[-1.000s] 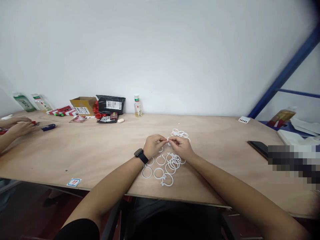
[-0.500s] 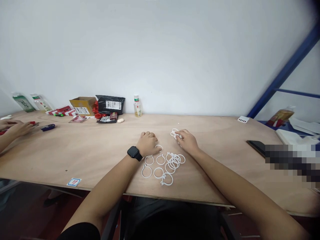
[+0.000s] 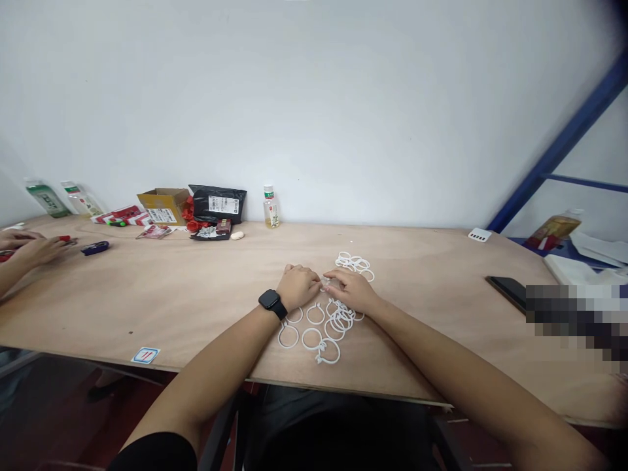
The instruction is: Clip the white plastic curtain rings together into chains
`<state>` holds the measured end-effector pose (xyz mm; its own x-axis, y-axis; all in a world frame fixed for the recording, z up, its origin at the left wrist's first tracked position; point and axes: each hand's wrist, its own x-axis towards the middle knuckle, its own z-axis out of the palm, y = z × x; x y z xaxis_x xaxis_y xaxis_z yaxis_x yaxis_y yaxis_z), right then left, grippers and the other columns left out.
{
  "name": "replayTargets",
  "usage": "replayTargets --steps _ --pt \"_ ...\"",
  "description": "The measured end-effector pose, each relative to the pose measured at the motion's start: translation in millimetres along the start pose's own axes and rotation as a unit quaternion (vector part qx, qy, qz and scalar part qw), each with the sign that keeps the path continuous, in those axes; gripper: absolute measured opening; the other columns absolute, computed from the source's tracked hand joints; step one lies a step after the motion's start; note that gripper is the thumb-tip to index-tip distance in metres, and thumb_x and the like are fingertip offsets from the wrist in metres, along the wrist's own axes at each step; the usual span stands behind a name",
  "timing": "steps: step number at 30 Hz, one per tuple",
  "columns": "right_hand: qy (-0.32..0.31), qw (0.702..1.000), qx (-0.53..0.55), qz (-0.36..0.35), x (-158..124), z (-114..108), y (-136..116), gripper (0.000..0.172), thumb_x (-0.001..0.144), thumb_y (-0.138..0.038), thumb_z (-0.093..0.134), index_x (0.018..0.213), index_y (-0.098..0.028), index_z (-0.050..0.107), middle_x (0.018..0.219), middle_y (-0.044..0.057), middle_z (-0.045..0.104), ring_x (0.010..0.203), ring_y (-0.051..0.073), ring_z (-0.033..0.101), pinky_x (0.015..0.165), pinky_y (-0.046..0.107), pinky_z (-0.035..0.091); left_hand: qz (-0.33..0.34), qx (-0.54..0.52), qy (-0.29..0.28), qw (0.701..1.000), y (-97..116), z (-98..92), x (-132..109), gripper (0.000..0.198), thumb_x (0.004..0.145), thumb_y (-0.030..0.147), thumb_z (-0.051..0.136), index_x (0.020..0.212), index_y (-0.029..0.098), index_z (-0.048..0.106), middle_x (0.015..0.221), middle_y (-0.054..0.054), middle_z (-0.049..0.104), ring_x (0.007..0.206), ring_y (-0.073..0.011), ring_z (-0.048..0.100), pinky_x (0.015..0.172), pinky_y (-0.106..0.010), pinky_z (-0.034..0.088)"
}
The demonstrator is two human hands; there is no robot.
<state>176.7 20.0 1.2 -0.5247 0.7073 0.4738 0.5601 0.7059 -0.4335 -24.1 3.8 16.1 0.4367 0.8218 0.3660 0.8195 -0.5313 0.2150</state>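
Note:
My left hand, with a black watch on the wrist, has its fingers curled at one side of a white plastic ring. Facing it, my right hand pinches the same ring from the other side. Fingers hide most of this ring, and its outline is blurred. Beyond my right hand lies a small cluster of white rings. Nearer my body, more white rings with small clips lie loose, several overlapping in a heap partly under my right hand.
Along the wall stand a bottle, a black parcel bag and an open cardboard box. A co-worker's hands are at far left, near a dark blue object. A phone lies at right.
My right hand has left the far cluster and come back left toward my body, meeting my left hand at the ring. My left hand has shifted slightly right. The far cluster is now uncovered.

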Motion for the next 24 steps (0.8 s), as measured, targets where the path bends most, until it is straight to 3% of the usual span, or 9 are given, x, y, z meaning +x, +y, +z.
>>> replayTargets --steps 4,8,11,17,24 --pt "-0.028 0.999 0.023 0.009 1.4 4.8 3.0 0.023 0.083 -0.026 0.063 0.104 -0.022 0.071 0.094 0.007 0.072 0.079 0.018 0.064 0.075 0.032 0.048 0.014 -0.03 -0.004 0.999 2.3 4.7 -0.2 0.021 0.087 0.033 0.056 0.086 0.021 0.073 0.091 -0.008 0.073 0.091 -0.0233 0.063 0.087 -0.039 0.037" --pt "0.031 0.991 0.108 0.076 0.9 7.3 7.3 0.022 0.08 -0.032 0.066 0.098 -0.02 0.069 0.08 0.004 0.071 0.067 0.016 0.062 0.064 0.028 0.049 -0.002 -0.083 0.039 0.996 1.7 5.1 0.6 0.02 0.085 0.033 0.06 0.096 0.021 0.07 0.094 -0.006 0.073 0.093 -0.022 0.064 0.09 -0.037 0.04" --pt "0.074 0.977 0.165 0.11 0.0 6.6 6.2 0.024 0.076 -0.038 0.069 0.09 -0.019 0.069 0.075 0.002 0.07 0.065 0.015 0.062 0.06 0.027 0.05 0.022 -0.125 0.065 0.99 1.5 3.3 1.2 0.025 0.087 0.032 0.059 0.109 0.023 0.068 0.096 -0.005 0.074 0.094 -0.0206 0.065 0.091 -0.036 0.041" --pt "0.036 0.958 0.256 0.122 -1.4 0.9 -1.7 0.026 0.078 -0.041 0.066 0.092 -0.02 0.071 0.076 0.004 0.072 0.066 0.017 0.065 0.061 0.029 0.053 0.067 -0.145 0.086 0.983 0.1 3.2 2.1 0.019 0.09 0.032 0.057 0.092 0.025 0.075 0.09 -0.004 0.075 0.084 -0.0184 0.066 0.085 -0.033 0.043" --pt "0.026 0.938 0.318 0.137 -0.1 -0.4 -5.2 0.032 0.078 -0.049 0.065 0.087 -0.018 0.068 0.069 0.003 0.069 0.064 0.016 0.064 0.06 0.029 0.053 0.093 -0.112 0.098 0.984 3.5 -3.3 0.6 0.02 0.091 0.03 0.055 0.092 0.023 0.074 0.087 -0.005 0.075 0.081 -0.0185 0.065 0.084 -0.034 0.04"
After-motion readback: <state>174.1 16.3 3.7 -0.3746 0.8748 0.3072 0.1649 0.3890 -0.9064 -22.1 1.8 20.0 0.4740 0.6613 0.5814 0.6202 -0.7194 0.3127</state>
